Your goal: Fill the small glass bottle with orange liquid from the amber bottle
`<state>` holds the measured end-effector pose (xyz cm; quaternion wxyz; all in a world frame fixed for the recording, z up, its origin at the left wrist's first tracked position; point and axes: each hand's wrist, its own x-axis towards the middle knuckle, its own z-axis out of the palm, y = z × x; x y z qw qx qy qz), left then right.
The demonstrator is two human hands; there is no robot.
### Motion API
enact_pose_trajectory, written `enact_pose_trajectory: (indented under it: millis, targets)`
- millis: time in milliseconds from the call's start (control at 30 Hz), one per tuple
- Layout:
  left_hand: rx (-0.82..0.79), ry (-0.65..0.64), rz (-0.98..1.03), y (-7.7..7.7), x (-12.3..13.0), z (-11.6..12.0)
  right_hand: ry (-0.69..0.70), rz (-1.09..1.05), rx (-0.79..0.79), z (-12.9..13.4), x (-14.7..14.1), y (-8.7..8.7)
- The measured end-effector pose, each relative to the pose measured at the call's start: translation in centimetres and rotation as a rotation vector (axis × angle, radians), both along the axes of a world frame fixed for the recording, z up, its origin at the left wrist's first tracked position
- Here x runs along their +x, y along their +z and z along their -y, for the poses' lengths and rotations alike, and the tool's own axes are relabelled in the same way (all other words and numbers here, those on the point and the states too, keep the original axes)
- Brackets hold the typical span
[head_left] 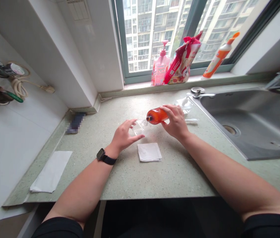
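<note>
My right hand (176,121) grips an orange plastic bottle (157,116), which lies tilted with its dark capped neck pointing left. My left hand (123,135) curls around a small clear plastic container (138,127), close to the bottle's neck. The two items look very near each other, though I cannot tell whether they touch. A folded white paper napkin (149,152) lies on the speckled green countertop (127,180) just below my hands. A black watch (104,156) circles my left wrist.
A steel sink (244,122) lies to the right, with a clear plastic wrapper (184,105) behind my right hand. A white paper towel (51,171) and a blurred dark object (75,123) lie left. A pink pump bottle (160,64) stands on the windowsill.
</note>
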<state>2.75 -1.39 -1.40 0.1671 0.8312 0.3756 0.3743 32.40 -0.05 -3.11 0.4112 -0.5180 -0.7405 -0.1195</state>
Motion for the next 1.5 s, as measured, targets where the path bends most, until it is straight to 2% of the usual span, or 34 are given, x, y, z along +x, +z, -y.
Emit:
enact_pose_trajectory:
  millis: [1133,1500]
  targets:
    - [-0.08,-0.025,-0.006,-0.05,0.17,0.0,-0.012,0.074,0.072,0.48,0.23,0.83]
    - [-0.084,-0.029,-0.007,-0.35,0.21,-0.09,-0.026,0.089,0.051,0.48,0.35,0.92]
